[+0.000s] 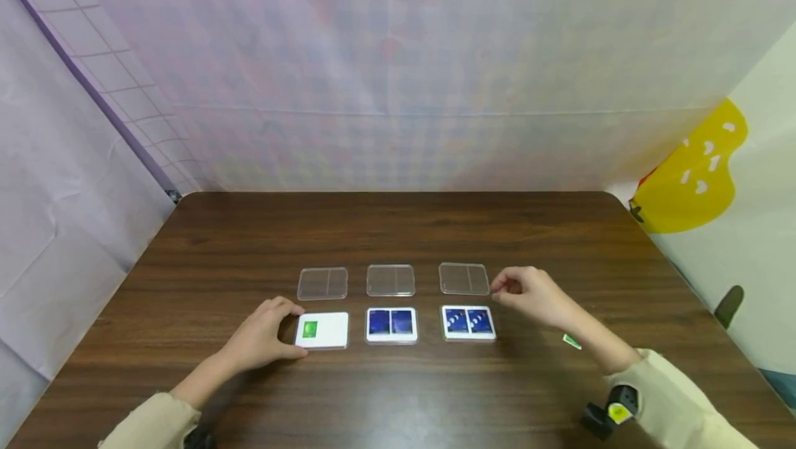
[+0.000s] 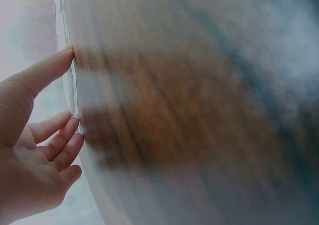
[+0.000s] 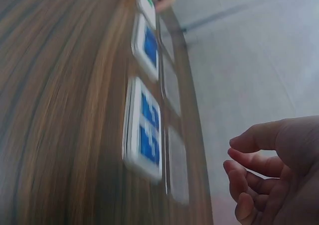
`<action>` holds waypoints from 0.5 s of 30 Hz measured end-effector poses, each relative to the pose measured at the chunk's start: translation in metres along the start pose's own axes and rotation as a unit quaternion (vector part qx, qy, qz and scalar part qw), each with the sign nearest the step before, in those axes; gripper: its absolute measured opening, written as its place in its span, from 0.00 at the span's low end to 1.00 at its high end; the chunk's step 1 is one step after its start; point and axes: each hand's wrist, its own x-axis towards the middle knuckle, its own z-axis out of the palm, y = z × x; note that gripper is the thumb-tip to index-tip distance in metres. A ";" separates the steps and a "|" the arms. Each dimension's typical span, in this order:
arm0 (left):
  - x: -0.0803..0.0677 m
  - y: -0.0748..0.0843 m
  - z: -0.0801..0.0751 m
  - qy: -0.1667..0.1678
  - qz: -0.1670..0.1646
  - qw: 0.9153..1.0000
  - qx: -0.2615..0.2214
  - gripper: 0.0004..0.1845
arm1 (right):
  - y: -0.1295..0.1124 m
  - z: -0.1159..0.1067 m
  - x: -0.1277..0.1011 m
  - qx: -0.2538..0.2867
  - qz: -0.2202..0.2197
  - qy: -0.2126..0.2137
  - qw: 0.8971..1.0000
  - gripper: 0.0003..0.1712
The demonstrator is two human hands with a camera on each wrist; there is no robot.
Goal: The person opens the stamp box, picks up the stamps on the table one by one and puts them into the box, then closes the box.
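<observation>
Sleeves first, cream-coloured, coming in from the near edge of the desk, with a black and yellow wrist unit on my right one. From the head view I count three clear lids in a far row and three cases in a near row: two showing blue cards and one, the white case, showing a green square. My left hand grips that white case at the left end of the near row, thumb on its near side, fingers curled over its far corner. My right hand hovers just beside the right-hand clear lid, fingertips drawn together in a narrow pinch; I cannot tell whether they touch it. One small green scrap lies by my right forearm.

Left wrist view now: blurred wood, and my fingers pressed on the case's pale edge.

Right wrist view: three cases in a line, the nearest two blue, and my right fingers loosely curled, holding nothing, apart from the nearest lid.
</observation>
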 end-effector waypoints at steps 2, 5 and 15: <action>0.000 0.000 0.000 0.001 0.000 1.000 -0.001 0.32 | 0.013 -0.014 -0.014 -0.001 0.032 0.008 0.999 0.05; 0.000 0.001 0.001 0.003 0.003 1.000 0.000 0.32 | 0.033 -0.029 -0.035 -0.007 0.075 0.016 0.997 0.07; -0.001 0.000 0.000 0.005 0.002 1.000 -0.001 0.31 | 0.087 -0.038 -0.081 -0.045 0.174 -0.009 0.984 0.17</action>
